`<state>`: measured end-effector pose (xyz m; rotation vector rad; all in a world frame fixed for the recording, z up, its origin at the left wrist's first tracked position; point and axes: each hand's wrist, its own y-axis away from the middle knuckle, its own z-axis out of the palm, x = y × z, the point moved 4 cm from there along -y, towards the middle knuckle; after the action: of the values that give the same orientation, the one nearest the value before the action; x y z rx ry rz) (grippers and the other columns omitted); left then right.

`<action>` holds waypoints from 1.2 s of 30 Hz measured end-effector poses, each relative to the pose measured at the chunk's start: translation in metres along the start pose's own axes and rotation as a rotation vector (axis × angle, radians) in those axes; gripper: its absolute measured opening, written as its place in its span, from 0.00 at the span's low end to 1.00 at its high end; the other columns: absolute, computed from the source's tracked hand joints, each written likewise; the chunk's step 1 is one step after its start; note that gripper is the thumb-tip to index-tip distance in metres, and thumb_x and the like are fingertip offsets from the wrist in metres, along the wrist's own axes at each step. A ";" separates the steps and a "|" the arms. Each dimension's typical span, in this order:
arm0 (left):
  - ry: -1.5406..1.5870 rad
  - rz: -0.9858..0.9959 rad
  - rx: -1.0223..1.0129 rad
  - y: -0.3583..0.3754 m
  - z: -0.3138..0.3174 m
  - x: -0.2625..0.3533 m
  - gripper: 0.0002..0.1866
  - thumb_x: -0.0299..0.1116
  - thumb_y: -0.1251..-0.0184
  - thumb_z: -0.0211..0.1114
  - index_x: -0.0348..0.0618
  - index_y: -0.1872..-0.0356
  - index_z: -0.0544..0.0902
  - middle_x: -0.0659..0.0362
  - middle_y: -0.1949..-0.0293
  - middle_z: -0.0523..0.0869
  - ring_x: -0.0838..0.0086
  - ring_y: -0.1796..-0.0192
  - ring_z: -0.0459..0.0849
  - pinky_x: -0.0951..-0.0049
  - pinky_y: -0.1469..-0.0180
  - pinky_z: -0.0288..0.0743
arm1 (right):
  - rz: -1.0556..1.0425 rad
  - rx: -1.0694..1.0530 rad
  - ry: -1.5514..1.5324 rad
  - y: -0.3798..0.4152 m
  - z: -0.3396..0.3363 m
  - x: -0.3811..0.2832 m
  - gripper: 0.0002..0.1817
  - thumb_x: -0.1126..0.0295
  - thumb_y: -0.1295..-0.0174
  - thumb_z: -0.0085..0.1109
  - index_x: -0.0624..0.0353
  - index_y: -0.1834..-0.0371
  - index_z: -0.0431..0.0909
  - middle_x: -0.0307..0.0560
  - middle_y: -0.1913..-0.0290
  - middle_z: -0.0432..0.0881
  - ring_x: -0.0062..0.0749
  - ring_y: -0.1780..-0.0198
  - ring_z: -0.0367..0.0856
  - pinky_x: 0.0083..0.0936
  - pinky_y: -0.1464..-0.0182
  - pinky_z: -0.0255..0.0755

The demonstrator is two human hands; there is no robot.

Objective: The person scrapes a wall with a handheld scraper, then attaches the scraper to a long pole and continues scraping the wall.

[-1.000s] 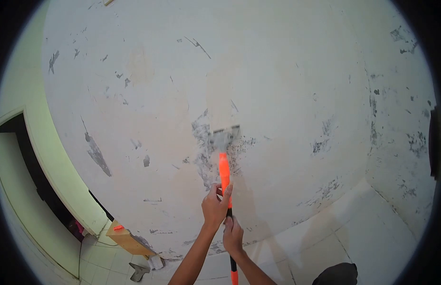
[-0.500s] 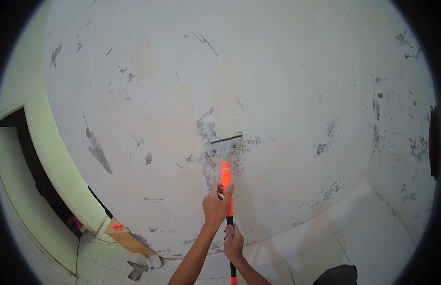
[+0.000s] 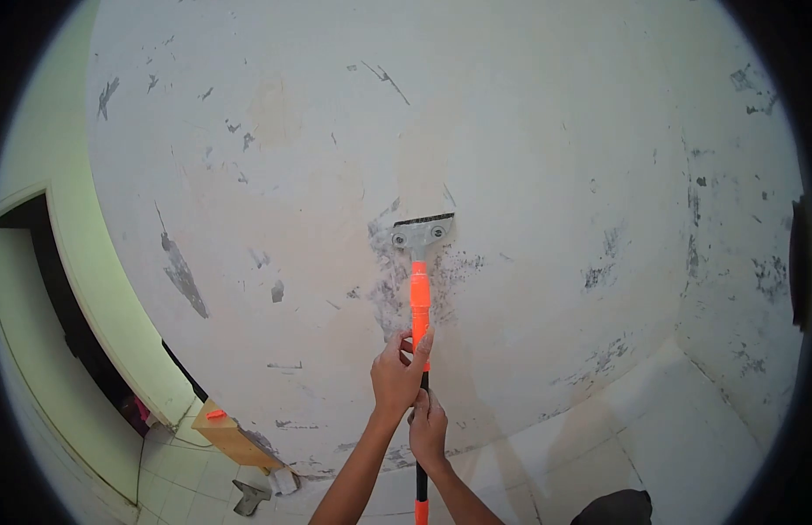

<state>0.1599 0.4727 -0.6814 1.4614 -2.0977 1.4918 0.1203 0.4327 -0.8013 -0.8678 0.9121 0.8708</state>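
A long-handled scraper point(image 3: 420, 293) with an orange and black handle reaches up the white, patchy wall point(image 3: 528, 175). Its wide grey head lies against or very near the wall, over a grey scraped patch point(image 3: 388, 284). My left hand point(image 3: 398, 372) is closed round the lower orange part of the handle. Just below and to its right, my right hand point(image 3: 429, 429) grips the black section. The handle's lower end runs out of view at the bottom.
A wooden box or stool point(image 3: 240, 444) with a small orange object point(image 3: 216, 414) on top stands at lower left. Near it on the tiled floor lies a grey flat tool point(image 3: 250, 497). A doorway point(image 3: 65, 324) is at far left. A dark rounded shape point(image 3: 614, 507) shows at bottom right.
The scraper head has moved up the wall, and more of the orange handle shows above my left hand. My right hand has risen closer to my left hand.
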 end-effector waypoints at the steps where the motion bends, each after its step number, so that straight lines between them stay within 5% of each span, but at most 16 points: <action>1: 0.007 -0.002 0.002 0.000 0.001 -0.001 0.26 0.55 0.31 0.66 0.40 0.50 0.84 0.59 0.73 0.87 0.73 0.76 0.84 0.71 0.71 0.75 | -0.022 0.010 -0.001 0.001 -0.001 0.003 0.22 0.56 0.21 0.41 0.63 0.65 0.74 0.44 0.80 0.74 0.30 0.78 0.76 0.32 0.72 0.67; 14: 0.032 -0.003 0.005 -0.001 -0.001 0.004 0.27 0.52 0.29 0.66 0.35 0.46 0.82 0.57 0.72 0.86 0.78 0.74 0.83 0.75 0.71 0.74 | -0.077 -0.026 0.010 -0.011 0.011 0.005 0.23 0.56 0.20 0.40 0.65 0.65 0.73 0.48 0.78 0.77 0.40 0.76 0.77 0.37 0.69 0.70; 20: 0.065 -0.031 -0.118 -0.001 0.008 -0.011 0.28 0.57 0.26 0.59 0.37 0.48 0.81 0.56 0.71 0.87 0.71 0.75 0.83 0.69 0.69 0.74 | 0.063 -0.083 -0.064 -0.006 -0.002 0.003 0.22 0.55 0.20 0.41 0.61 0.64 0.74 0.40 0.81 0.72 0.24 0.80 0.73 0.27 0.75 0.65; 26: 0.159 0.012 -0.050 0.008 0.029 -0.016 0.24 0.52 0.22 0.56 0.35 0.54 0.78 0.55 0.75 0.82 0.70 0.74 0.79 0.67 0.68 0.72 | 0.193 -0.099 -0.219 0.057 -0.031 0.102 0.17 0.58 0.22 0.46 0.58 0.64 0.75 0.31 0.84 0.69 0.14 0.84 0.65 0.20 0.81 0.59; 28: 0.168 0.027 -0.022 0.013 0.036 -0.019 0.23 0.51 0.21 0.55 0.35 0.54 0.77 0.55 0.76 0.80 0.70 0.74 0.78 0.66 0.68 0.71 | 0.256 -0.054 -0.181 0.097 -0.042 0.159 0.18 0.58 0.27 0.55 0.61 0.69 0.78 0.38 0.85 0.73 0.24 0.84 0.73 0.27 0.79 0.66; 31: 0.158 -0.017 0.018 0.021 0.045 -0.027 0.21 0.49 0.20 0.54 0.36 0.53 0.75 0.56 0.76 0.76 0.70 0.75 0.75 0.65 0.69 0.69 | 0.051 0.085 0.105 0.136 -0.053 0.170 0.16 0.62 0.34 0.65 0.56 0.75 0.73 0.31 0.76 0.67 0.24 0.72 0.64 0.33 0.68 0.65; 33: 0.157 -0.041 0.017 0.030 0.049 -0.031 0.20 0.48 0.20 0.53 0.37 0.53 0.74 0.56 0.76 0.75 0.69 0.75 0.73 0.65 0.70 0.68 | 0.323 0.070 0.153 0.155 -0.059 0.192 0.21 0.60 0.34 0.67 0.55 0.81 0.69 0.30 0.80 0.62 0.20 0.74 0.60 0.30 0.73 0.59; 36: 0.189 -0.016 0.039 0.037 0.054 -0.037 0.21 0.49 0.20 0.53 0.37 0.53 0.74 0.55 0.76 0.76 0.69 0.75 0.74 0.65 0.69 0.68 | 0.333 0.095 0.116 0.161 -0.067 0.218 0.24 0.61 0.36 0.70 0.54 0.85 0.67 0.28 0.82 0.61 0.20 0.76 0.60 0.29 0.75 0.57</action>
<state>0.1688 0.4521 -0.7531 1.2909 -1.9527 1.6051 0.0329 0.4876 -1.0606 -0.6995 1.2122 1.0612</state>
